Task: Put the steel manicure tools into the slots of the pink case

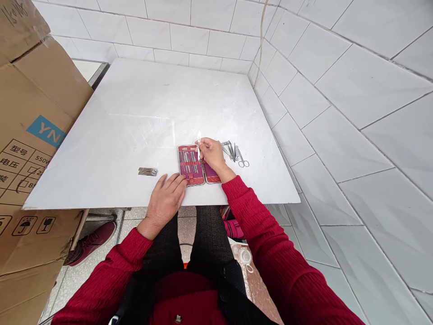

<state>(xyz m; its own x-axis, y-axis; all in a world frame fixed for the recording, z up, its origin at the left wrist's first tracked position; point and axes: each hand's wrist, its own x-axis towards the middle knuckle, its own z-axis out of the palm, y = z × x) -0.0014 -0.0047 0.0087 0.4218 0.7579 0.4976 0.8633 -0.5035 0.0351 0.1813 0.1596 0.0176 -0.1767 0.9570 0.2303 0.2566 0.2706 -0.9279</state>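
We clamp a slim white tool (199,136) between our right fingers (204,144), pointed end jutting past them, the red-purple case (197,179) open beneath; our slightly parted left fingers (174,181) touch its corner

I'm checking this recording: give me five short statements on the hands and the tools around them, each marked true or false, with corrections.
1. The right hand holds a slim, pale tool over the red and purple case. True.
2. The case is folded shut. False: it lies open, with a row of tools showing in its left half.
3. The left hand is at the near left corner of the case, fingers stretched out. True.
4. The scissors lie to the left of the case. False: they lie to its right, by other metal tools.
5. A nail clipper lies left of the case, apart from it. True.
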